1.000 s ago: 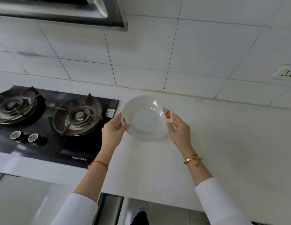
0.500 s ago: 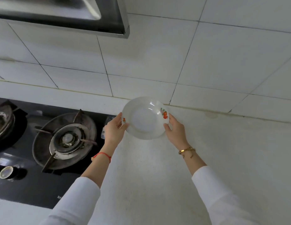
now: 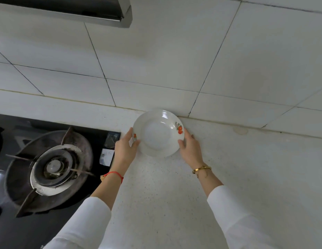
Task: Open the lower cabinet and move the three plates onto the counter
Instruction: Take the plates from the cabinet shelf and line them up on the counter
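A white deep plate (image 3: 158, 133) with small orange fruit prints on its rim is low over the speckled counter (image 3: 174, 203), close to the tiled back wall. My left hand (image 3: 124, 149) grips its left rim, thumb on top. My right hand (image 3: 190, 148) holds the right rim the same way. Whether the plate's base touches the counter I cannot tell. The lower cabinet and any other plates are out of view.
A black gas hob with a round burner (image 3: 52, 168) lies just left of the plate. A range hood (image 3: 95, 13) hangs over it at the top left. The white tiled wall (image 3: 192, 60) stands right behind the plate. Bare counter stretches to the right.
Both hands have carried the plate away from me toward the back wall and lowered it to the counter. The view has moved closer and to the right, so the left burner has left the frame.
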`<state>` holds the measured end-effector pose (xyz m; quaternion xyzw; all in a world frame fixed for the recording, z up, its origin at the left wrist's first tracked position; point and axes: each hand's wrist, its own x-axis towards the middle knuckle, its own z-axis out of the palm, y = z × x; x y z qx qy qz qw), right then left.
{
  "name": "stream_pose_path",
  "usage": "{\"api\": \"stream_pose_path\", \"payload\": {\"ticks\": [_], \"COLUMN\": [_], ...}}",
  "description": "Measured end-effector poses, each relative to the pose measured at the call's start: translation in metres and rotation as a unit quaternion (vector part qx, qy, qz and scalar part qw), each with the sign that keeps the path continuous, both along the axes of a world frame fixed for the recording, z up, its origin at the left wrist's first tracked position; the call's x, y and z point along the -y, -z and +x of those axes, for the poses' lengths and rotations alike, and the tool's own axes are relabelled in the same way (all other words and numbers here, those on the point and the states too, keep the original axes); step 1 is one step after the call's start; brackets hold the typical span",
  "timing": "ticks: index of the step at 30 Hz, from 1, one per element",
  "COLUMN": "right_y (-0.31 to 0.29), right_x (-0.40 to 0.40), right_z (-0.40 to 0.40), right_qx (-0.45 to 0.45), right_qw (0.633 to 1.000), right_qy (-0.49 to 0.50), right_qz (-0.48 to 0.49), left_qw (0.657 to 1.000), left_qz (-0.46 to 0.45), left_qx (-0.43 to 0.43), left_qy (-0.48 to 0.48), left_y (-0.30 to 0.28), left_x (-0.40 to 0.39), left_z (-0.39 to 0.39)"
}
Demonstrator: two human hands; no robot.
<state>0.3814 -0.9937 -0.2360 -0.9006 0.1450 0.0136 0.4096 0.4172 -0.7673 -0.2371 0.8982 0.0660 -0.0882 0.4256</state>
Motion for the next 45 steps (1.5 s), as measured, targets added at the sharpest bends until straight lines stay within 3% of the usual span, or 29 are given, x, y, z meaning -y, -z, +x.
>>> {"api": "stream_pose_path", "payload": {"ticks": [8,13,24,34,45], "right_y": [0.002,-0.003,-0.077,-0.132,-0.167], "right_x": [0.000,0.005,0.007,0.005,0.023], "right_z": [0.002,0.000,-0.057,-0.149,-0.301], "right_qx": [-0.021,-0.034,0.074,0.136,0.137], "right_qw": [1.000,0.997,0.982,0.975,0.977], "right_qy": [0.007,-0.019,-0.058,-0.051,-0.045], "right_qz": [0.003,-0.069,-0.167,-0.165,-0.156], "left_qw": [1.000,0.997,0.957,0.928,0.916], "left_qz": [0.010,0.062,0.151,0.166,0.171], "left_qx": [0.008,0.010,0.194,0.272,0.317], "left_qy": [0.019,0.046,0.152,0.191,0.177], "left_y": [0.001,-0.010,-0.071,-0.131,-0.171], "left_x": [0.000,-0.004,-0.016,-0.017,-0.007], "left_z": [0.003,-0.001,-0.041,-0.125,-0.276]}}
